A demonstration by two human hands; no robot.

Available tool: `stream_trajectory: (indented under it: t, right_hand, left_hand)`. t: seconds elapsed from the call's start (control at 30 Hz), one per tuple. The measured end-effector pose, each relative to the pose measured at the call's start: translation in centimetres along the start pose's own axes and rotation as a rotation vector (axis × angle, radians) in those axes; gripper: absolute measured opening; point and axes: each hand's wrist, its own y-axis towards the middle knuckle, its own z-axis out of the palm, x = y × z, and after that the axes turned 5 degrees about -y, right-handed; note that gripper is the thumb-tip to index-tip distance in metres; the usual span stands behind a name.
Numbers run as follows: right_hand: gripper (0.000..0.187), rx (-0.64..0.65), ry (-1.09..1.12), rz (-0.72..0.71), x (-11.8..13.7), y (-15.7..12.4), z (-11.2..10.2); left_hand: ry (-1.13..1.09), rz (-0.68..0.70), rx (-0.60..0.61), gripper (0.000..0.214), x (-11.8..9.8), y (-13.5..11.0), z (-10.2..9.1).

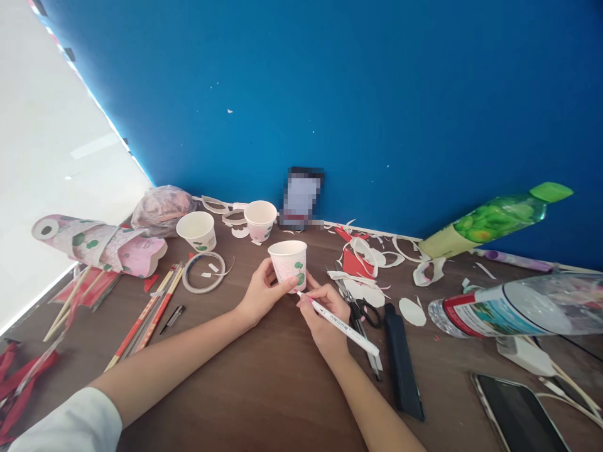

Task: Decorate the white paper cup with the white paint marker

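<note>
In the head view, a paper cup with pink pattern and green leaves stands upright in the middle of the table. My left hand is closed around its left side, thumb across the lower front. My right hand grips a white marker, its pink tip end at the cup's lower edge. Whether the tip touches the cup I cannot tell. Behind are two more paper-cup spots: a single cup and a stacked-looking cup. Scissors with black handles lie right of my right hand.
A blurred upright screen leans on the blue partition. Paper scraps, a dark case, bottles and a phone lie to the right. Left are chopsticks, a tape roll and a cup construction.
</note>
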Motion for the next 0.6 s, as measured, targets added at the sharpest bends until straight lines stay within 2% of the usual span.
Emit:
stream_trajectory:
  t: [0.27, 0.6]
  right_hand:
    - [0.016, -0.026, 0.006, -0.011, 0.58, 0.16, -0.01]
    - [0.017, -0.034, 0.033, -0.022, 0.11, 0.22, -0.12]
  left_hand:
    - [0.009, 0.001, -0.005, 0.054, -0.04, -0.09, 0.08]
    - [0.003, -0.005, -0.01, 0.057, -0.04, -0.01, 0.06]
